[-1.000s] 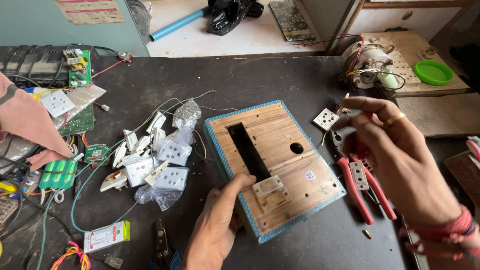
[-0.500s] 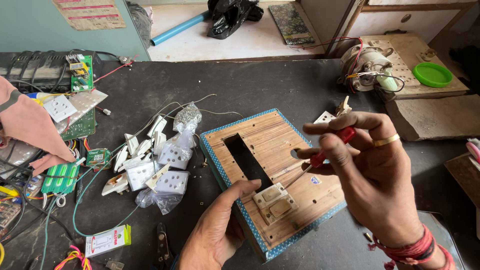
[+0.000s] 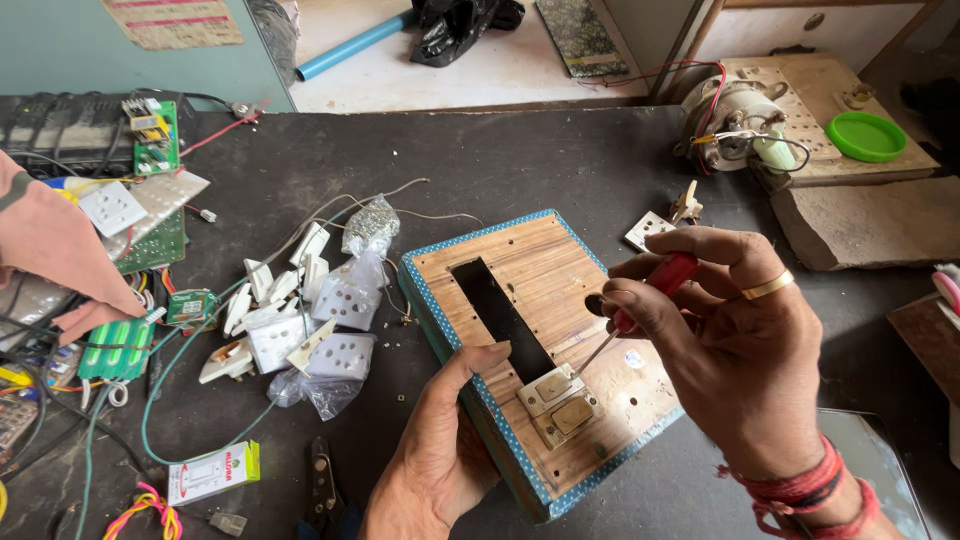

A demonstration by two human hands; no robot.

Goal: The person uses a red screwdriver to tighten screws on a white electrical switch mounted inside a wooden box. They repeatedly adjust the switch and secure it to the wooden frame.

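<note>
Pile of white sockets (image 3: 300,320) as landmark: green circuit board (image 3: 152,140) far upper left of it, small white box (image 3: 213,470) below it, black pliers (image 3: 322,487) lower right, motor with red wires (image 3: 740,120) far upper right, green lid (image 3: 866,136) beyond the motor, blue pipe (image 3: 355,44) above

Dark worktop (image 3: 520,150), teal wall (image 3: 60,60), pale floor (image 3: 400,80), daylight

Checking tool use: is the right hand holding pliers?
No, the right hand holds a red-handled screwdriver, tip down on the wooden board.
</note>
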